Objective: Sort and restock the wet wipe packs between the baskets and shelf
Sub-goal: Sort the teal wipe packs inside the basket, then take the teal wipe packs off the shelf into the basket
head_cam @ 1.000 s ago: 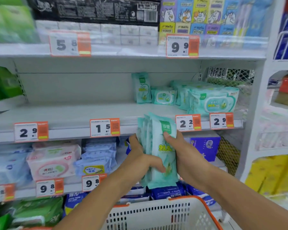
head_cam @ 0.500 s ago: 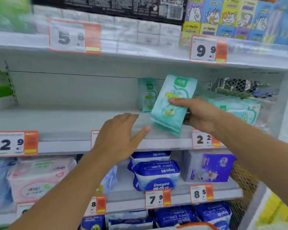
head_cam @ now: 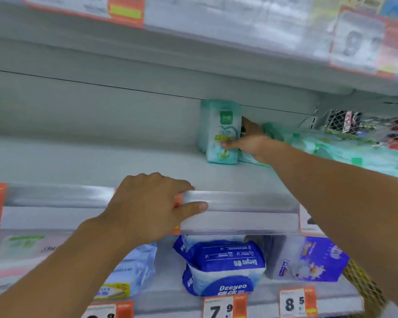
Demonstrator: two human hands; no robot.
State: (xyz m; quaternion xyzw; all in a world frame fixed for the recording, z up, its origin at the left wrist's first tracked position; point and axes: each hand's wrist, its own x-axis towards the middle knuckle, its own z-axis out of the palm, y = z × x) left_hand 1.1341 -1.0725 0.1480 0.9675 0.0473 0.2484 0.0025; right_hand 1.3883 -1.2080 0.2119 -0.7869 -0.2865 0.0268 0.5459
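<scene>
The right hand (head_cam: 251,143) is clamped on an upright teal wet wipe pack (head_cam: 221,143), thumb across its printed front and the fingers (head_cam: 247,125) wrapped behind, with the pack's bottom edge on or just above the shelf (head_cam: 101,164) — which of the two cannot be told through the blur. Right behind it, touching or nearly so, another upright pack (head_cam: 207,115) of the same kind stands against the back panel; on the wrist side lies a heap of larger teal packs (head_cam: 342,150), pressed against the forearm. The pack is soft and narrow at the base, so the likely failure is a topple: if the thumb lets go before it leans on the pack behind, it could fall forward onto the bare shelf. Drawing the fingers out from behind may also drag it along or knock over its neighbour — and the forearm could pull the heap loose. Well toward the person, the left hand (head_cam: 154,207) is closed over the shelf's front rail (head_cam: 239,200), holding no pack; leaning hard there risks dislodging the price tag (head_cam: 178,203) under its fingers.
</scene>
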